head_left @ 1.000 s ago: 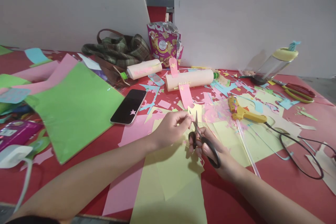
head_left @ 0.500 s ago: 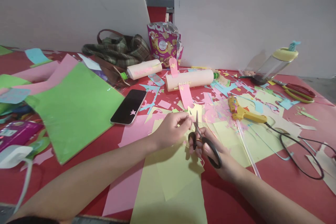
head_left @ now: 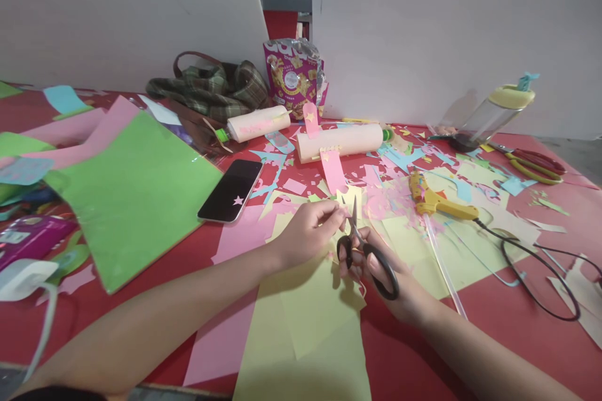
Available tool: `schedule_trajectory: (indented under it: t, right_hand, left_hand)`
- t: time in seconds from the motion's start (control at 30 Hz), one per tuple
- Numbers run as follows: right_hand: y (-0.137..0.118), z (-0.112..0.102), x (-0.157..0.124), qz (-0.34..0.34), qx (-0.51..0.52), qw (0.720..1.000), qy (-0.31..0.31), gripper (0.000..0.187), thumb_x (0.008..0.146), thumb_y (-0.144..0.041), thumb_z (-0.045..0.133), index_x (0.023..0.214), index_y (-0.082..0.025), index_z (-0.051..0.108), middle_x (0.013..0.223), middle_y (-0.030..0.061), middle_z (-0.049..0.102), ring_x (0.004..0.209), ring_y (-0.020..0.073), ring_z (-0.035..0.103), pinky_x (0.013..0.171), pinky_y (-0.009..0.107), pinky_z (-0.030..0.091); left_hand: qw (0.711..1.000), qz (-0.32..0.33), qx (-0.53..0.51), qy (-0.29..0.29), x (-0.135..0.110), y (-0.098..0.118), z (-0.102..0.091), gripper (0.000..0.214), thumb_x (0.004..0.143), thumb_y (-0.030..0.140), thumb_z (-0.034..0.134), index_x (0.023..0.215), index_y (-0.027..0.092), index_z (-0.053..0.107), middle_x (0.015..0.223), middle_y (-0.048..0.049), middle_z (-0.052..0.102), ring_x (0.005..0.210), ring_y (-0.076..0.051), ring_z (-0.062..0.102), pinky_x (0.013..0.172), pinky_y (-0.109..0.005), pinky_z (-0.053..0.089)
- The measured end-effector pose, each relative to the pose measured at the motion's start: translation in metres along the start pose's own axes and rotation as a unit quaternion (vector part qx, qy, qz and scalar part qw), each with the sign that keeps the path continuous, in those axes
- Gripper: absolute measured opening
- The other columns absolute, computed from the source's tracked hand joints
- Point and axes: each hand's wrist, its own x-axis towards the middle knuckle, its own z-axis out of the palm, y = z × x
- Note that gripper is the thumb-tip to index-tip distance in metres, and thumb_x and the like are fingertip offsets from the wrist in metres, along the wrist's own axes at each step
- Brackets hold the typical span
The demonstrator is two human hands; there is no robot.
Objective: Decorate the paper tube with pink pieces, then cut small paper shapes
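My left hand [head_left: 308, 232] pinches a tiny scrap of paper [head_left: 345, 217] between thumb and fingertips, just above yellow sheets [head_left: 315, 319]. My right hand [head_left: 390, 285] grips black-handled scissors [head_left: 364, 249], blades pointing up and nearly touching the scrap. Both hands hover over the red table [head_left: 493, 326], in front of a pink paper roll [head_left: 341, 141] with pink tabs.
A black phone [head_left: 230, 190] lies beside a green sheet [head_left: 134, 191]. A yellow glue gun [head_left: 435, 199] with a black cord [head_left: 531, 263] sits right. Red-and-green scissors [head_left: 533, 163], a bottle [head_left: 493, 114], a snack bag [head_left: 294, 78], a plaid bag [head_left: 211, 91] and paper scraps lie beyond.
The scissors and my right hand shifted slightly toward the scrap held by my left hand; the blades look a little more closed. Little else moved.
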Motion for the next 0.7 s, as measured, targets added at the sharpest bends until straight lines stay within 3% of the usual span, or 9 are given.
schedule_trajectory:
  t: [0.5, 0.7]
  right_hand:
    - [-0.001, -0.001, 0.000, 0.005, -0.019, 1.000, -0.012, 0.027, 0.076, -0.046, 0.046, 0.082, -0.021, 0.037, 0.076, 0.0020, 0.050, 0.061, 0.0109, 0.044, 0.053, 0.024, 0.033]
    - [-0.001, -0.002, 0.000, 0.004, -0.023, 0.999, -0.022, 0.028, 0.076, -0.046, 0.047, 0.079, -0.020, 0.037, 0.075, 0.0011, 0.047, 0.061, 0.0107, 0.046, 0.052, 0.024, 0.035]
  left_hand:
    - [0.997, 0.010, 0.069, -0.043, 0.004, 0.000, -0.010, 0.027, 0.080, 0.030, 0.034, 0.057, 0.016, 0.040, 0.055, 0.0042, 0.037, 0.050, -0.007, 0.034, 0.049, -0.020, 0.029]
    - [0.993, 0.008, 0.098, -0.070, 0.006, 0.003, -0.017, 0.028, 0.078, 0.030, 0.035, 0.054, 0.016, 0.036, 0.051, 0.0051, 0.029, 0.048, -0.006, 0.028, 0.045, -0.019, 0.024]
